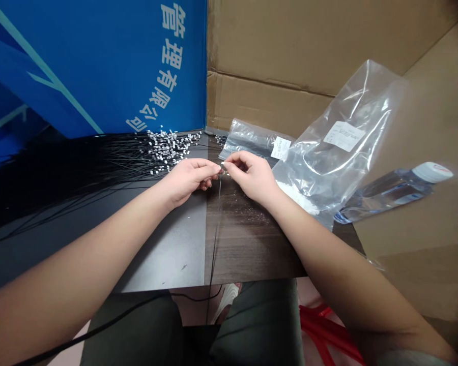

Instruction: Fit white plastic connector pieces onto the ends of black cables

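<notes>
My left hand (189, 179) and my right hand (252, 175) meet fingertip to fingertip over the dark table (244, 239). Both are closed in a pinch. Between them sits a small white piece (222, 166) on the end of a thin black wire (216, 223) that runs down toward me and off the table's front edge. A large bundle of black wires (68, 168) with several small white ends (168, 147) lies spread on the table to the left of my left hand.
A blue board with white characters (99, 61) stands at the back left, cardboard (290, 51) behind and to the right. Two clear plastic bags (339, 147) with labels lie to the right, and a water bottle (397, 190) beside them. Red straps (324, 330) by my knee.
</notes>
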